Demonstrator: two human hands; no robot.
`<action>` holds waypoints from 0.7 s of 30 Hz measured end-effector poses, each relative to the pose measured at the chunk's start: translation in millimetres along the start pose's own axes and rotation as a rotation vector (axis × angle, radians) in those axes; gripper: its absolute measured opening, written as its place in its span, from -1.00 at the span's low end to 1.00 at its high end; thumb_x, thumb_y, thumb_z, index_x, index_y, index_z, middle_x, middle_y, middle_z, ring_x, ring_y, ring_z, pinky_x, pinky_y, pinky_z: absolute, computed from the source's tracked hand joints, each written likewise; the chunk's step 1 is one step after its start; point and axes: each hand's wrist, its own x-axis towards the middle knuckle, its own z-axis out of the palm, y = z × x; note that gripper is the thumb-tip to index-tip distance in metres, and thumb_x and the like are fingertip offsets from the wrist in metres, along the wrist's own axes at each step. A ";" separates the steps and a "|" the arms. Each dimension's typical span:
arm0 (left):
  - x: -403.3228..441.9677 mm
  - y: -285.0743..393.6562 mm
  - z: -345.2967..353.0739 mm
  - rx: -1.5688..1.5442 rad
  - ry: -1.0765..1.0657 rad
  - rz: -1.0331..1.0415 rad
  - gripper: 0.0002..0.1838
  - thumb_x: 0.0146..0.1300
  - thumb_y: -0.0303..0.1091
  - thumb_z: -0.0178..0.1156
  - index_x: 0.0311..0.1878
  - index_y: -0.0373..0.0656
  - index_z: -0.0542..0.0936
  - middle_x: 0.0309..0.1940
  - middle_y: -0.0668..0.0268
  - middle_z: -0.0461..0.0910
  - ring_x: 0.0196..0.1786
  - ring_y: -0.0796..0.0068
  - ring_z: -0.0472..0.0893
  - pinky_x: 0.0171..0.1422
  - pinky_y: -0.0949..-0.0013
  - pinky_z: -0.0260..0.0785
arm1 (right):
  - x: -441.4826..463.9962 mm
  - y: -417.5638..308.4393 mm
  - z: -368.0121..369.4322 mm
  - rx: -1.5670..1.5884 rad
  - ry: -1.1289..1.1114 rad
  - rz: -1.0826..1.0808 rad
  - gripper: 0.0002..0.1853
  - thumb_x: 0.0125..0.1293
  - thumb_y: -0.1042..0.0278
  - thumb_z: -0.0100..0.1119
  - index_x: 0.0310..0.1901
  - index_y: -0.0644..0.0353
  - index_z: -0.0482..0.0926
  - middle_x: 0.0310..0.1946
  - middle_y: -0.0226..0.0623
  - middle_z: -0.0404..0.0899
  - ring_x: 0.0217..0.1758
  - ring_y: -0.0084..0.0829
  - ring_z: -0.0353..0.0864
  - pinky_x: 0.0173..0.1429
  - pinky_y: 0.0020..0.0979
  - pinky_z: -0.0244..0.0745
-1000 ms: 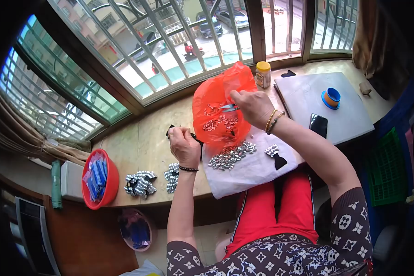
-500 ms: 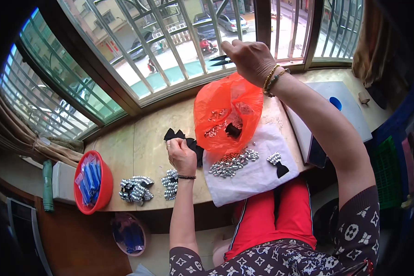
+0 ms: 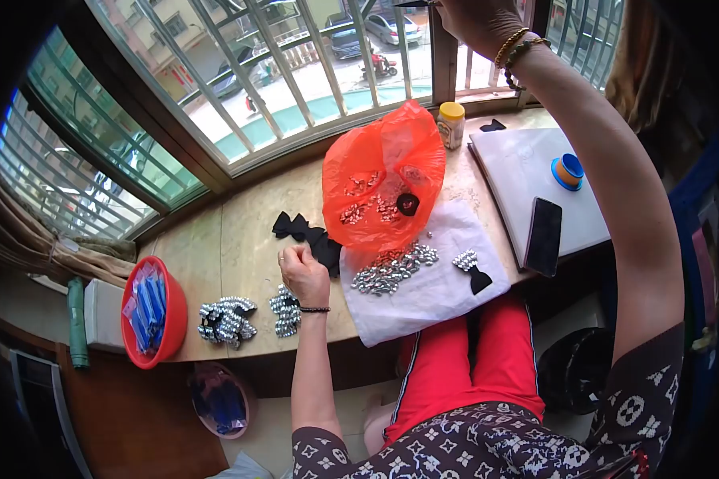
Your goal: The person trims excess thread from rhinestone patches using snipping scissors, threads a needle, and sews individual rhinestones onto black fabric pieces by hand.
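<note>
My left hand is closed above the table, its fingertips pinched beside a row of black fabric bows; whatever sits in the pinch is too small to see. At the top edge of the view, my right hand is raised and closed around black thread snips, only partly in frame. On a white cloth lie a pile of silver beads and a black bow with silver beading. An orange plastic bag holds more beads and a round black item.
Beaded silver pieces lie in bundles left of my hand. A red basin holds blue packets. Rightward are a yellow-lidded jar, a white board, a phone and a blue-rimmed spool. A barred window runs behind.
My right hand has risen up and to the right with the snips, now partly out of view. My left hand stays closed near the bows. The view has shifted slightly.
</note>
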 end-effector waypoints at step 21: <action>-31.4 -9.5 -23.4 0.048 -0.023 -0.086 -0.92 0.05 -0.60 0.04 -0.46 -0.24 0.35 -0.46 0.18 0.39 -0.42 0.19 0.38 -0.24 0.22 0.26 | -6.1 16.4 1.4 0.182 0.233 -0.260 -0.76 0.06 0.55 -0.02 -0.17 0.27 0.43 -0.60 -0.28 0.54 -0.60 -0.38 0.59 -0.53 -0.41 0.49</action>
